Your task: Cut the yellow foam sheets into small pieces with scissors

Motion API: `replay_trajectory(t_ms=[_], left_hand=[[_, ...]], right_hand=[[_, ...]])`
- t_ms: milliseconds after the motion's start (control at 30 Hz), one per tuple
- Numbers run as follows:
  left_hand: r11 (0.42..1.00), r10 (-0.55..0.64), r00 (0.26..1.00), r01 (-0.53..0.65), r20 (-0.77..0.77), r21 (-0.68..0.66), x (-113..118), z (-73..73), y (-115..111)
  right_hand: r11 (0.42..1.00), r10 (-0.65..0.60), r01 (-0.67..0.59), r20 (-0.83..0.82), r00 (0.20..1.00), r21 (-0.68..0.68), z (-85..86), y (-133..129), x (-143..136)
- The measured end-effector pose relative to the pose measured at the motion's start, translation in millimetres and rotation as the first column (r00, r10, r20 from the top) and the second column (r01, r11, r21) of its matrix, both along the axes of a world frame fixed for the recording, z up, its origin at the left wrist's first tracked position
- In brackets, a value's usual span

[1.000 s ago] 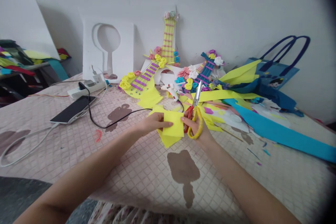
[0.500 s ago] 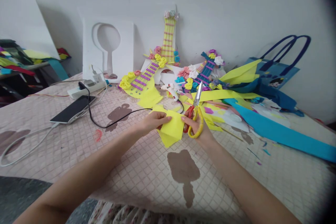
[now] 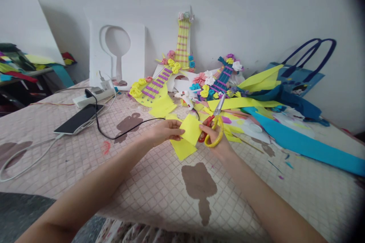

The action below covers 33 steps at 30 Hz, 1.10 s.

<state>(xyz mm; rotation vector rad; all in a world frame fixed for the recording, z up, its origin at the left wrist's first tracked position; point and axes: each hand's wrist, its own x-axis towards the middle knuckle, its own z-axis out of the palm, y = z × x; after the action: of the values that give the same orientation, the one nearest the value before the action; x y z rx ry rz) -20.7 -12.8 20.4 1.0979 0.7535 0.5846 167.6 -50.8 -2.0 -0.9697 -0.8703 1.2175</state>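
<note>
Between my hands is a small yellow paper square (image 3: 191,129), held up above the table. My left hand (image 3: 167,130) pinches its left edge between thumb and fingers. At the opposite edge, my right hand (image 3: 213,136) touches the paper with thumb and fingertips while also keeping hold of scissors (image 3: 218,121). These have red and yellow handles, and their blades point away from me, nearly closed. Under the square lies another yellow paper piece (image 3: 182,149) on the patterned tablecloth. A white glue gun (image 3: 185,99) rests just beyond my hands.
Flower-decorated guitar shapes (image 3: 159,81) lean at the back beside a white cut-out board (image 3: 137,53). To the left are a phone (image 3: 78,119), cables and a power strip (image 3: 94,94). Rightward lie a long blue strip (image 3: 308,140), yellow scraps and a blue bag (image 3: 310,78).
The yellow square has been turned and lifted off the piece below. My left fingers have shifted along its edge. The scissors have tilted slightly to the right and lower.
</note>
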Motion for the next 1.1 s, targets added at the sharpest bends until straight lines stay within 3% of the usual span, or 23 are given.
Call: replay_trajectory(t_ms=[267, 367, 500, 567, 767, 1100], left_hand=[[0.979, 0.183, 0.981, -0.175, -0.066, 0.107, 3, -9.5, 5], [0.976, 0.218, 0.975, -0.218, 0.038, -0.002, 6, -12.1, 3], [0.984, 0.129, 0.973, -0.102, 0.193, -0.145, 9, -10.9, -1], [0.99, 0.114, 0.969, -0.091, 0.221, -0.111, 9, -10.8, -2], [0.977, 0.209, 0.97, -0.211, 0.126, 0.002, 9, -16.3, 4], [0.964, 0.247, 0.967, -0.252, 0.061, 0.084, 9, -20.6, 4]], right_hand=[[0.999, -0.002, 0.001, 0.036, 0.999, 0.032, -8.6, 1, -1], [0.999, -0.02, 0.019, 0.025, 0.999, 0.045, -4.6, -2, -2], [0.997, -0.062, 0.063, -0.017, 0.998, 0.05, 0.8, -3, -3], [0.996, -0.073, 0.074, -0.024, 0.997, 0.054, 0.9, -2, -3], [0.999, -0.025, 0.025, -0.013, 1.0, 0.042, -3.2, -3, -6], [0.999, -0.011, 0.012, -0.037, 0.999, 0.031, -5.2, -7, -11]])
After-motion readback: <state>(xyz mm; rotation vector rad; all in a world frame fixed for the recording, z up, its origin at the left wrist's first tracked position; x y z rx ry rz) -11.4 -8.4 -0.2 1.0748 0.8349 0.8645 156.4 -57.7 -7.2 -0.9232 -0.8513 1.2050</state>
